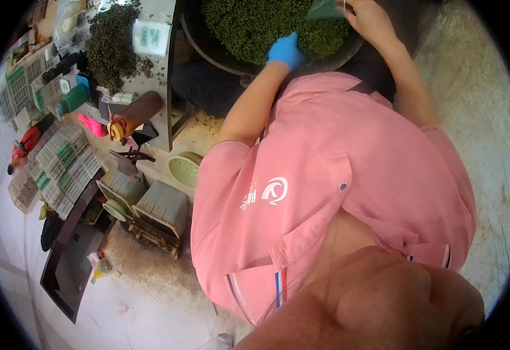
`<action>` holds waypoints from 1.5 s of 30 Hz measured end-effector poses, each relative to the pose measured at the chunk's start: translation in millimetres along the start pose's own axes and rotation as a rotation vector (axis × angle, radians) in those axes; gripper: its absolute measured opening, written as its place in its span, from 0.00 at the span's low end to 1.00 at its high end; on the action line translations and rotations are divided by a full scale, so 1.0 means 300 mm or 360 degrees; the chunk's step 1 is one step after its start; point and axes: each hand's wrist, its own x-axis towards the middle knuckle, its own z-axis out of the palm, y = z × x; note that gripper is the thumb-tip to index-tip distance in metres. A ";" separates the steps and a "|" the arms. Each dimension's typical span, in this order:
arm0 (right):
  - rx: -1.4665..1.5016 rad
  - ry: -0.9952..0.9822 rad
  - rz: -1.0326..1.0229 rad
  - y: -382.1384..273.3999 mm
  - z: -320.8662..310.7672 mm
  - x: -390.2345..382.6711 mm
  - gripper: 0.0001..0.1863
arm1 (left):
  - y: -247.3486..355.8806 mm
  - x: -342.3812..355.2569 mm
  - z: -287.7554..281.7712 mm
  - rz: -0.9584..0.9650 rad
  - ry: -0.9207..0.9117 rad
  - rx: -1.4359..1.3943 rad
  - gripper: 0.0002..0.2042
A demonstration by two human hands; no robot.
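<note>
A large dark round pan [196, 44] holds a mass of small green pellets [243, 23]. My left hand [286, 52], in a blue glove, lies on the pellets near the pan's near side, fingers bunched together; whatever they may hold is hidden. At the top right, my bare right hand [364, 17] grips a flat green object [325, 8], cut off by the frame edge, above the pan.
Left of the pan, a metal counter [158, 79] carries dark dried pellets [112, 44], a white packet [151, 38] and a brown cylinder [141, 111]. Plastic crates [62, 169] stand at the far left. A pale green basin [182, 172] and metal bins [158, 207] are lower down.
</note>
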 end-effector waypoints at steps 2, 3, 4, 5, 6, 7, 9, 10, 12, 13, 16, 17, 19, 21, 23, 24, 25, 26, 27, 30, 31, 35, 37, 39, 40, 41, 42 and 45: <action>0.0156 0.0086 -0.0073 -0.016 -0.003 -0.011 0.07 | -0.044 0.004 -0.061 0.0036 -0.0225 -0.0214 0.42; 0.0142 0.0007 -0.0125 -0.019 0.001 -0.011 0.07 | -0.075 -0.009 -0.058 -0.0123 -0.0294 -0.0887 0.33; 0.0131 -0.0071 -0.0169 -0.017 0.005 -0.018 0.07 | -0.106 -0.021 -0.078 0.0008 -0.0326 -0.1017 0.28; 0.0112 -0.0144 -0.0196 -0.011 0.008 -0.027 0.08 | -0.091 -0.052 -0.132 0.0146 -0.0382 -0.1144 0.23; 0.0111 -0.0181 -0.0230 -0.010 0.025 -0.032 0.08 | -0.059 -0.107 -0.172 -0.0156 -0.0503 -0.1760 0.19; 0.0114 -0.0213 -0.0271 -0.016 0.055 -0.030 0.08 | -0.038 -0.158 -0.227 -0.0029 -0.0484 -0.1840 0.18; 0.0106 -0.0222 -0.0385 -0.027 0.112 -0.027 0.10 | -0.008 -0.221 -0.300 0.0238 -0.0468 -0.2011 0.15; 0.0053 -0.0214 -0.0466 -0.030 0.146 -0.017 0.10 | 0.027 -0.262 -0.332 0.0299 -0.0336 -0.1993 0.15; -0.0059 -0.0198 -0.0627 -0.045 0.197 0.007 0.09 | 0.087 -0.323 -0.394 0.0423 -0.0074 -0.1952 0.15; -0.0033 -0.0158 -0.0675 -0.066 0.200 0.017 0.07 | 0.106 -0.329 -0.396 0.0520 0.0036 -0.1929 0.13; -0.0048 -0.0055 -0.0747 -0.096 0.258 0.027 0.07 | 0.112 -0.289 -0.383 0.0551 0.0243 -0.1484 0.14; -0.0070 -0.0068 -0.0761 -0.112 0.261 0.028 0.07 | 0.101 -0.275 -0.379 0.0489 0.0335 -0.1141 0.19; -0.0133 -0.0097 -0.0757 -0.132 0.259 0.019 0.06 | 0.095 -0.266 -0.366 0.0612 0.0637 -0.0446 0.22; -0.0137 -0.0085 -0.0768 -0.123 0.258 0.011 0.06 | 0.095 -0.249 -0.352 0.0636 0.0730 -0.0243 0.26; -0.0121 -0.0103 -0.0787 -0.129 0.258 0.016 0.06 | 0.100 -0.285 -0.378 0.0437 0.0700 -0.0341 0.25; -0.0120 -0.0137 -0.0787 -0.131 0.263 0.020 0.06 | 0.100 -0.301 -0.393 0.0336 0.0686 -0.0390 0.24; -0.0132 -0.0175 -0.0771 -0.128 0.273 0.016 0.06 | 0.091 -0.286 -0.395 0.0323 0.0574 -0.0743 0.21; -0.0118 -0.0175 -0.0732 -0.130 0.283 0.010 0.06 | 0.087 -0.280 -0.387 0.0335 0.0519 -0.0968 0.20; -0.0104 -0.0176 -0.0692 -0.135 0.295 0.005 0.06 | 0.087 -0.279 -0.377 0.0345 0.0462 -0.1192 0.20; -0.0044 -0.0126 -0.0719 -0.138 0.321 -0.001 0.06 | 0.108 -0.303 -0.372 0.0497 0.0512 -0.1184 0.22; -0.0029 -0.0102 -0.0749 -0.137 0.323 0.000 0.06 | 0.111 -0.310 -0.370 0.0552 0.0525 -0.1106 0.23; -0.0065 -0.0127 -0.0740 -0.141 0.290 -0.007 0.06 | 0.099 -0.329 -0.356 0.0593 0.0775 -0.0612 0.28; -0.0028 -0.0174 -0.0734 -0.139 0.271 -0.009 0.06 | 0.087 -0.311 -0.334 0.0697 0.1002 -0.0420 0.27; -0.0013 -0.0161 -0.0745 -0.139 0.261 -0.009 0.05 | 0.087 -0.268 -0.310 0.0832 0.1288 -0.0100 0.25; -0.0008 -0.0151 -0.0745 -0.138 0.260 -0.008 0.05 | 0.080 -0.255 -0.298 0.0753 0.1196 -0.0229 0.23; -0.0031 -0.0174 -0.0729 -0.132 0.263 -0.008 0.05 | 0.073 -0.247 -0.287 0.0673 0.1103 -0.0355 0.21; -0.0053 -0.0197 -0.0713 -0.121 0.269 -0.011 0.05 | 0.066 -0.240 -0.277 0.0592 0.1009 -0.0480 0.19; 0.0076 -0.0223 -0.0556 -0.079 0.266 -0.029 0.04 | 0.086 -0.264 -0.298 0.0665 0.1130 -0.0711 0.16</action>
